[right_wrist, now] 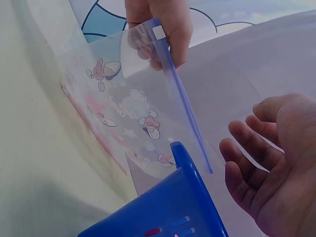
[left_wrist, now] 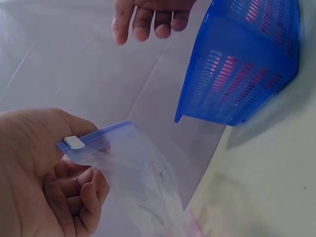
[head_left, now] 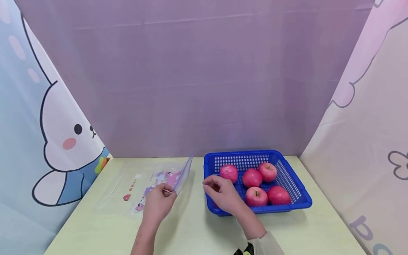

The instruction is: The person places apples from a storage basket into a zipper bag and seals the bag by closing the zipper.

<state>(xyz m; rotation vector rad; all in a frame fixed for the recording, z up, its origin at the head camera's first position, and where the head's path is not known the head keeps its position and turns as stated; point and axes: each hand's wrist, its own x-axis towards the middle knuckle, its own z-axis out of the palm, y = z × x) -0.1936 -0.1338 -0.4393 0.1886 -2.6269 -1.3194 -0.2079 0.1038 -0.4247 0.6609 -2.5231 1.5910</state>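
My left hand [head_left: 158, 204] pinches a clear printed zip bag [right_wrist: 118, 98] at one end of its purple zip strip [right_wrist: 183, 101], right by the white slider [left_wrist: 74, 142]. The bag stands on edge, its strip upward and cartoon figures on its side. My right hand [head_left: 224, 196] holds nothing; its fingers are loosely bent over the near left part of a blue plastic basket [head_left: 296, 206]. In the right wrist view, the far end of the strip reaches between the basket's rim and that hand's fingertips. Several red apples [head_left: 256, 196] lie inside the basket.
Flat clear plastic with small red prints [head_left: 126, 197] lies on the left of the pale yellow table [head_left: 191, 237]. A purple-grey cloth [head_left: 204, 78] hangs behind the table, and cartoon-printed curtains [head_left: 60, 141] flank it on both sides.
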